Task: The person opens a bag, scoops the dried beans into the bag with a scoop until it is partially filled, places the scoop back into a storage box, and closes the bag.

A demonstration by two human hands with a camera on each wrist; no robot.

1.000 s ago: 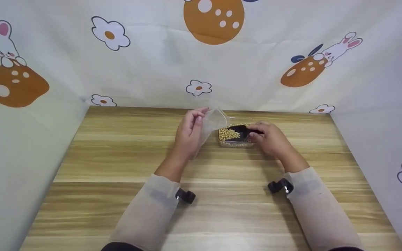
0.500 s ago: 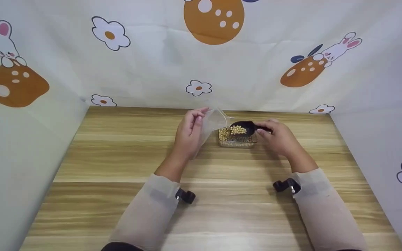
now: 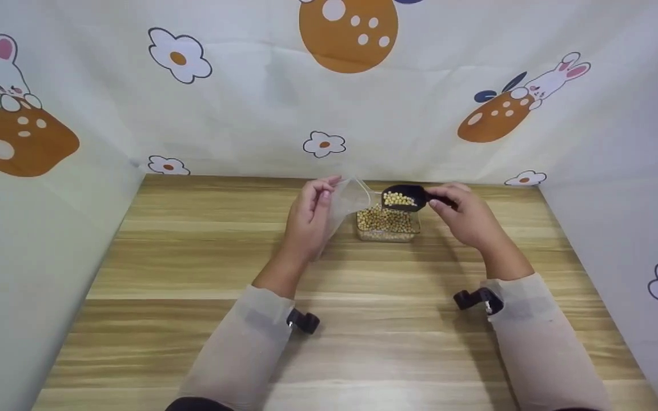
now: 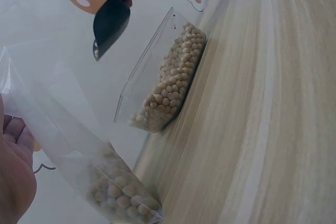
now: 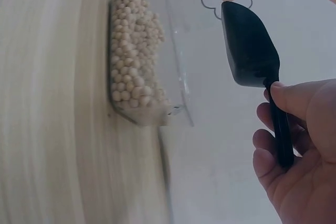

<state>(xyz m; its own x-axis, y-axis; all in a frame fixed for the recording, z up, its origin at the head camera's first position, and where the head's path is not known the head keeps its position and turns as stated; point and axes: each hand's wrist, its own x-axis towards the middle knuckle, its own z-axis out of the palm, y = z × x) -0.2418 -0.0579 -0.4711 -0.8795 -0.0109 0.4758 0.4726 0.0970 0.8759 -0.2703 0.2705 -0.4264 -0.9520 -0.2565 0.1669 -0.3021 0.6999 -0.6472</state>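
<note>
In my right hand (image 3: 467, 216) I grip the handle of a black scoop (image 5: 249, 45), which carries a small heap of soybeans (image 3: 398, 198). The scoop hangs above a clear rectangular container (image 3: 387, 236) that holds more soybeans (image 4: 176, 74). To the left, my left hand (image 3: 308, 220) pinches the upper part of a clear plastic bag (image 3: 345, 204), its mouth spread toward the scoop. Soybeans (image 4: 123, 195) lie in the bottom of the bag, seen in the left wrist view. The bag's lower end is mostly hidden by my hand in the head view.
A wooden tabletop (image 3: 363, 337) lies under everything. Behind it and on both sides hang pale cloth walls (image 3: 237, 114) printed with rabbits, oranges and flowers. The back wall stands close behind the bag and container.
My right hand has lifted the scoop with soybeans up out of the container and moved slightly right. The left hand and the bag have stayed in place.
</note>
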